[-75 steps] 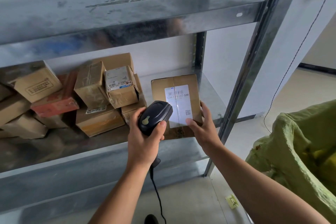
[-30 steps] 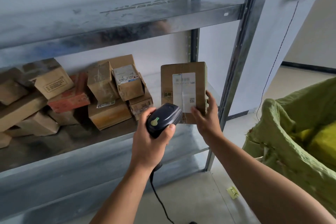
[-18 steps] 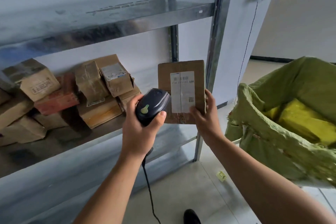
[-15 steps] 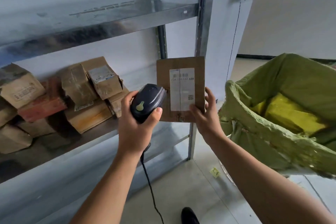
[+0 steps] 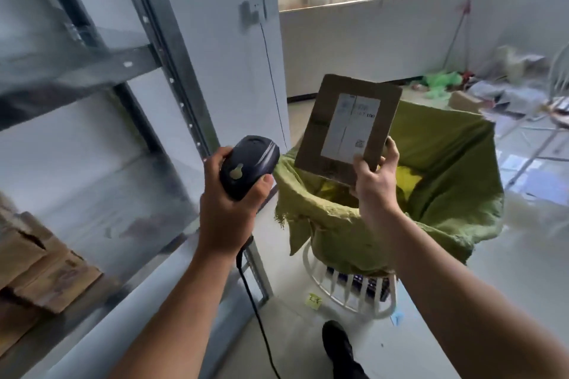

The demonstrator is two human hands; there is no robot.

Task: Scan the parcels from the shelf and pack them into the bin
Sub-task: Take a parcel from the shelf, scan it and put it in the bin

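While the left hand (image 5: 228, 213) grips the scanner (image 5: 251, 163), the right hand (image 5: 374, 185) pinches the parcel (image 5: 317, 132) (label (image 5: 351, 129): "100").

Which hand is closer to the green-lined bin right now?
Right. The right hand holds the parcel over the bin's open top; the left hand grips the scanner off to the bin's left, near the shelf post.

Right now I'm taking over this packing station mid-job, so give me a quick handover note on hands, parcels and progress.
The left hand grips the scanner.
The right hand holds a labelled parcel over the green-lined bin, not yet released.
Done: that parcel is off the shelf.
Left: drop it in, then scan and pack the boxes on the shelf.
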